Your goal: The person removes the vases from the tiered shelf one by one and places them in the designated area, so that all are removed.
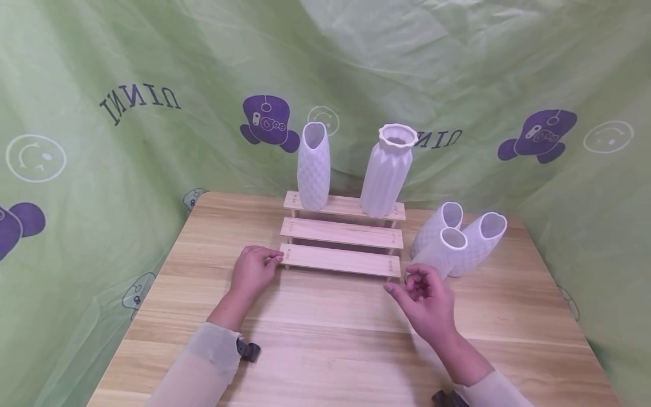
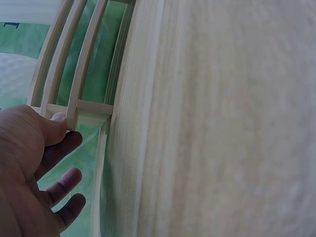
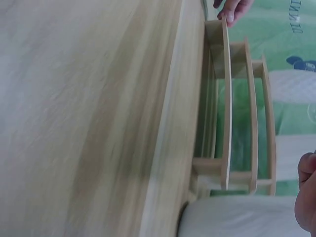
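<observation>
A three-step wooden display stand (image 1: 341, 260) stands on the table. My left hand (image 1: 256, 269) is at the left end of its lowest step, thumb and index finger pinching the board's corner; in the left wrist view the other fingers of that hand (image 2: 29, 168) spread below. Off the right end of the stand, my right hand (image 1: 429, 305) hovers with thumb out and fingers loosely bent, holding nothing. It overlaps the base of a smooth white vase (image 1: 432, 254) in the head view. Only a little of the right hand (image 3: 307, 197) shows in its wrist view.
On the top step stand a textured white vase (image 1: 313, 175) at left and a pleated white vase (image 1: 386, 175) at right. Two more white vases (image 1: 429, 229), (image 1: 475, 246) stand behind the smooth one. A green printed curtain (image 1: 203, 113) surrounds the wooden table (image 1: 325, 350).
</observation>
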Available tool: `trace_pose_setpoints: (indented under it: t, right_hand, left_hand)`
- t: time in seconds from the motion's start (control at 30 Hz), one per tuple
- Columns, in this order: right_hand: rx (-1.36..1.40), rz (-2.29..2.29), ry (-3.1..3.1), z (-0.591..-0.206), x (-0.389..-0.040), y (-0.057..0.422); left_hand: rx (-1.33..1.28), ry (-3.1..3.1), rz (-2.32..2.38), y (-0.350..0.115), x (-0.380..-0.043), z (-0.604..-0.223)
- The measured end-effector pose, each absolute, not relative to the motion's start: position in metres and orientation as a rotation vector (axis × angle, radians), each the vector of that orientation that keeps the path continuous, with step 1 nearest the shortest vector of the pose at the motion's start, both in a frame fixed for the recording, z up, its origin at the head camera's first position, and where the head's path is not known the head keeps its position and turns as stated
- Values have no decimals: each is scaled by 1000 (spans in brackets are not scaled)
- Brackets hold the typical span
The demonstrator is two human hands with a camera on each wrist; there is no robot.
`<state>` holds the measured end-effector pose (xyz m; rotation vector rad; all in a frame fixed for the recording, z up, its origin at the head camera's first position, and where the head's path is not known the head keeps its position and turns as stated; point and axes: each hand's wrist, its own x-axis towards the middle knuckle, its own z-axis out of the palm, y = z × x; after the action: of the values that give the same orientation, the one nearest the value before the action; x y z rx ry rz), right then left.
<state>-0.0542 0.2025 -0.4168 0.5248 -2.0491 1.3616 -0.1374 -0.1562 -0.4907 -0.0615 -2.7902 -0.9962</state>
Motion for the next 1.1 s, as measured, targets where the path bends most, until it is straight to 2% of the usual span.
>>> trace_pose_setpoints:
  t: [0.23, 0.67, 0.8, 1.1]
  right_hand:
    - [538, 1404, -2134, -446, -70, 206]
    - [473, 1524, -2157, -439, -87, 185]
    - [426, 1545, -2154, -431, -90, 174]
    - [381, 1571, -2190, -387, -86, 142]
  left_hand:
    - [-61, -2795, -997, -157, -138, -492]
    - [-57, -2789, -991, -157, -138, -492]
    - [-62, -2782, -992, -157, -138, -492]
    - [-60, -2787, -993, -156, -138, -491]
